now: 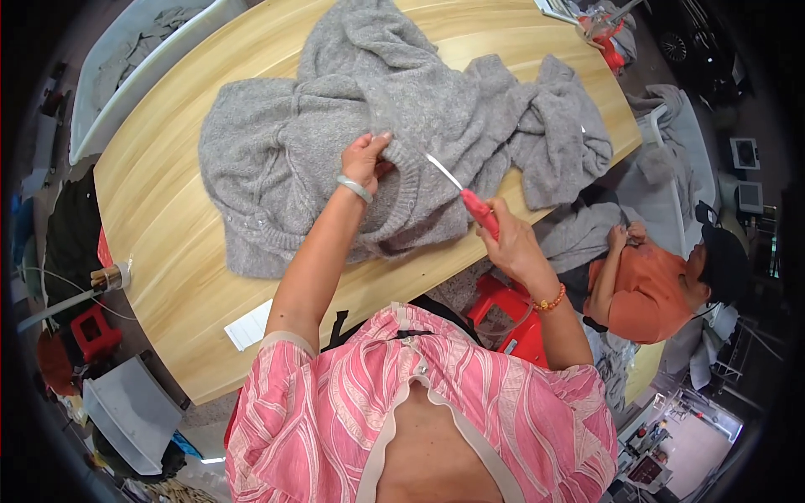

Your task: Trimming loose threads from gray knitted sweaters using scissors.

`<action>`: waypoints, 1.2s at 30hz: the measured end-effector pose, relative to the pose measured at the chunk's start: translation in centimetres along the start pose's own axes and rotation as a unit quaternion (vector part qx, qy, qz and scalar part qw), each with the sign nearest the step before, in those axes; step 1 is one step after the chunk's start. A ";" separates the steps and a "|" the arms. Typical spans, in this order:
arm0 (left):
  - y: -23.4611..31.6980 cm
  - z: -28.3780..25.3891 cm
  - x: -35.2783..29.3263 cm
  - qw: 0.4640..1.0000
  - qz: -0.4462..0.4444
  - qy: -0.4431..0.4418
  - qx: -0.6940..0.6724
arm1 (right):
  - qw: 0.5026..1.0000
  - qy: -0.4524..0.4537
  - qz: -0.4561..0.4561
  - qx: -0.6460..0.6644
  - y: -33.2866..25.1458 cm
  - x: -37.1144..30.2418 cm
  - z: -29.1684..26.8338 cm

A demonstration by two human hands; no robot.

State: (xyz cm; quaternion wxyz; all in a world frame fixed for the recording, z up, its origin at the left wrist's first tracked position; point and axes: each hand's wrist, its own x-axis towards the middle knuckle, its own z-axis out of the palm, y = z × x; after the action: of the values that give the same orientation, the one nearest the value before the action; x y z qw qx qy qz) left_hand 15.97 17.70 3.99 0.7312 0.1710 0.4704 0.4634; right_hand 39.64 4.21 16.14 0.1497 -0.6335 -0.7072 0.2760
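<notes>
A grey knitted cardigan (pixel 327 142) with a ribbed, buttoned band lies bunched across the wooden table. My left hand (pixel 365 161), a pale bangle at its wrist, is closed on the cardigan's ribbed edge, thumb and fingers pinching the knit. In my right hand (pixel 513 245) is a red-handled tool (pixel 480 213) with a slim, pale metal shaft, its exact kind unclear. The shaft points up and left, with its tip over the knit just right of my left hand. Whether the tip touches the wool I cannot tell.
The wooden table (pixel 159 218) bears a white paper slip (pixel 248 327) at its near edge. White bins of grey knitwear (pixel 84 109) stand beyond its far left and at the right. A red stool (pixel 516 327) is close on my right. A co-worker in orange (pixel 641 289) sits at the right, handling grey fabric.
</notes>
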 end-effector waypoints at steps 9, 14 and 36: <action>-4.6 -5.0 -2.0 0.993 0.096 -0.007 0.069 | 0.986 -0.134 -0.011 -0.100 -3.2 1.4 -1.4; -2.3 -6.3 -2.0 0.978 0.103 0.012 0.179 | 0.986 -0.139 -0.027 -0.089 -4.1 3.2 -1.9; 11.9 -1.4 15.4 0.989 -0.135 0.063 0.001 | 0.995 -0.069 0.017 -0.069 -2.3 13.0 -1.5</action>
State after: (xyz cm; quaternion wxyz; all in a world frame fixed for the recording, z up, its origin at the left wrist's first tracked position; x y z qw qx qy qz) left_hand 10.59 36.40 3.30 0.7556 0.0775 0.5349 0.3700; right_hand 36.60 17.15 16.85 0.0519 -0.6339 -0.7221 0.2719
